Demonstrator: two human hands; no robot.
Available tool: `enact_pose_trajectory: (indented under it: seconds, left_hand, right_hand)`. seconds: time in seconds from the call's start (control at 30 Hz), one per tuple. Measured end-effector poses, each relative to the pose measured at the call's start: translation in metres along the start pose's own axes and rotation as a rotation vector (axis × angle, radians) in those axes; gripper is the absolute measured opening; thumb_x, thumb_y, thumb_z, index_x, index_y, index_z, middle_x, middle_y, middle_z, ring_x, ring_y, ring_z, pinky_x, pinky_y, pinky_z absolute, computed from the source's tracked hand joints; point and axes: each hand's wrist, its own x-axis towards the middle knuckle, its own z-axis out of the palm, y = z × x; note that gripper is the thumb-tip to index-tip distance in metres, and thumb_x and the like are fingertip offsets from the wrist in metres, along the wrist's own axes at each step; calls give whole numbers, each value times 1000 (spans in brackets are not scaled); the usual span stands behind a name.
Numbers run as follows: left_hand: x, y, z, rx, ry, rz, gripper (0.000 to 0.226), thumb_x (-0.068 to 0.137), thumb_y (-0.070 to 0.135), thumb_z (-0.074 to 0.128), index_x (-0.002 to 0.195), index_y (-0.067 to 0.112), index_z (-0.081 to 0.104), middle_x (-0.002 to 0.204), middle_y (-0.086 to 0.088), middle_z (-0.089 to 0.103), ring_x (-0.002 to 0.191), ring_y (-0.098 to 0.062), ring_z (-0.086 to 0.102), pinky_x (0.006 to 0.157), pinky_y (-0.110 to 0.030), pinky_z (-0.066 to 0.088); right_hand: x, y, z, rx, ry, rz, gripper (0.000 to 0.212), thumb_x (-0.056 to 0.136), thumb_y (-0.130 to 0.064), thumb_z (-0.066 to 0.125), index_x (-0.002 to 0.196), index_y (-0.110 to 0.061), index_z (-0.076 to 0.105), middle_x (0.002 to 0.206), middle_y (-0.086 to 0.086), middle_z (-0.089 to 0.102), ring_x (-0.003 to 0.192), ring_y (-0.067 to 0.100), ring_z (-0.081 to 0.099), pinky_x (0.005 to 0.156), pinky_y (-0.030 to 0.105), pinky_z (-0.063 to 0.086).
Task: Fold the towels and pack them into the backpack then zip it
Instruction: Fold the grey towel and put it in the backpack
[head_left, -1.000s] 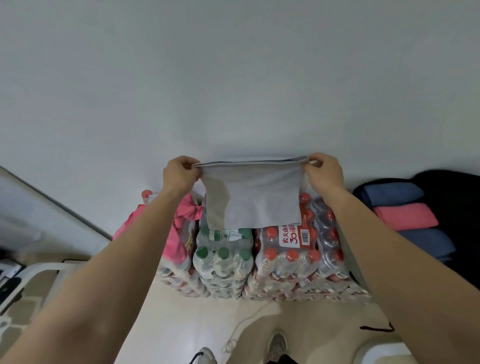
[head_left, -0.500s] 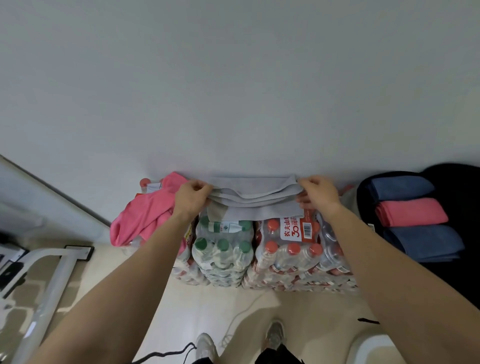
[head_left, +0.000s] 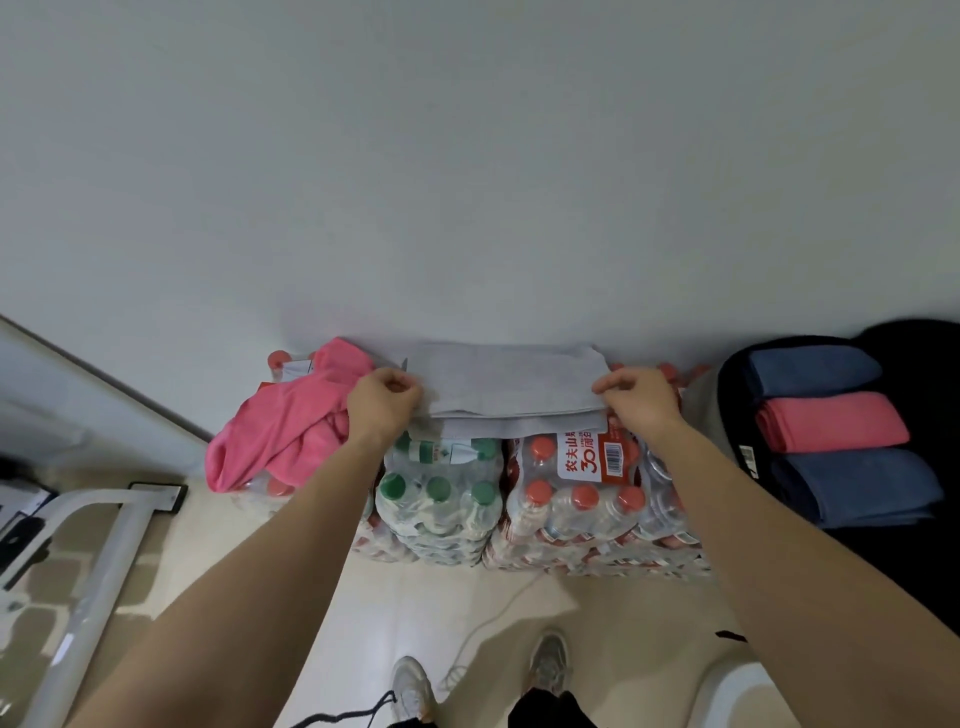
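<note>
From the head camera, we see the grey towel (head_left: 511, 382) down on the bottle packs (head_left: 571, 499) against the wall (head_left: 467, 156). A second ago we were holding it up in the air by its top edge as a hanging sheet. Half a second ago it was coming down in loose layers. Now it lies flat as a long folded band, its upper layer set back a little from the lower one at the near edge.

Our left hand (head_left: 382, 397) pinches the band's left end with curled fingers, and our right hand (head_left: 641, 397) pinches its right end the same way. Neither has let go.

As we judge it, this fold is made. The band looks longer than the towels already packed, so one more fold, end to end, seems likely before it goes in.

The backpack (head_left: 930, 374) lies open to the right of the packs, well apart from the grey towel. Inside it a far blue towel (head_left: 815, 366), a folded pink towel (head_left: 836, 421) and a near blue towel (head_left: 857, 486) sit side by side. A crumpled pink towel (head_left: 291, 415) lies on the packs just beside our left hand, not yet folded.

By our reckoning the packing is past halfway, with two towels still out and the zip yet to be closed.
</note>
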Motion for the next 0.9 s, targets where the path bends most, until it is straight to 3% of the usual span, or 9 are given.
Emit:
enact_pose_trajectory:
  seconds: [0.1, 0.2, 0.3, 0.37, 0.43, 0.57, 0.63, 0.8, 0.9]
  left_hand:
    - [-9, -15, 10, 52, -15, -2, 19, 76, 8, 75, 92, 17, 70, 85, 4, 70, 76, -10, 65, 75, -26, 57]
    - [-14, -17, 14, 53, 4, 42, 23, 76, 3, 74, 93, 18, 68, 87, 3, 69, 73, -5, 62, 63, -9, 47]
    - [-19, -15, 14, 74, 22, 87, 23, 78, 1, 70, 94, 18, 67, 86, 4, 68, 74, -5, 62, 59, -6, 44]
    - [-22, -16, 16, 93, 42, 115, 21, 80, 2, 68, 93, 18, 66, 86, 5, 67, 77, -9, 63, 64, -8, 45]
    - [-23, -17, 19, 145, 77, 148, 19, 82, 4, 67, 95, 17, 65, 92, 1, 65, 81, -15, 62, 73, -19, 49]
    - [-26, -19, 28, 294, 91, 134, 37, 86, 6, 66, 120, 8, 55, 124, -13, 48, 93, -23, 54, 84, -33, 46]
    - [-28, -19, 31, 340, 106, 121, 44, 86, 8, 66, 126, 4, 48, 129, -19, 46, 101, -34, 57, 85, -43, 47]
    - [-29, -16, 36, 379, 118, 55, 42, 88, 13, 63, 121, -2, 44, 116, -26, 58, 103, -44, 58, 83, -45, 45]
    - [-28, -12, 36, 401, 86, -37, 35, 89, 18, 60, 112, -4, 48, 106, -25, 63, 99, -42, 62, 81, -44, 48]
  right_hand:
    - [-3, 14, 6, -79, -14, 15, 26, 92, -2, 59, 86, -24, 71, 100, 0, 67, 82, 21, 69, 77, 38, 61]
    - [-5, 22, 8, -109, -22, 30, 24, 93, -1, 59, 91, -22, 70, 101, 1, 65, 84, 21, 69, 75, 39, 62]
    - [-5, 23, 8, -151, -16, 7, 21, 93, -2, 60, 100, -18, 71, 107, 3, 65, 86, 19, 68, 74, 35, 61]
    - [-5, 23, 9, -198, -19, -19, 21, 93, -3, 60, 106, -16, 71, 111, 3, 65, 87, 17, 67, 67, 27, 59]
    - [-5, 25, 10, -233, -27, -37, 21, 93, -5, 62, 110, -15, 71, 114, 3, 65, 84, 15, 66, 60, 19, 53]
    - [-8, 31, 19, -284, 16, -91, 9, 94, -15, 64, 100, -17, 71, 106, 4, 70, 70, 8, 64, 54, 14, 47]
    - [-8, 32, 23, -319, 73, -96, 5, 94, -18, 65, 99, -18, 66, 105, 5, 68, 72, 11, 65, 52, 13, 44]
    - [-12, 24, 32, -270, 144, 35, 36, 87, -19, 73, 106, -14, 42, 104, 11, 64, 77, 25, 69, 50, 24, 50]
    - [-15, 20, 34, -245, 131, 122, 34, 86, -21, 74, 104, -7, 49, 95, 13, 68, 64, 21, 68, 45, 25, 49]
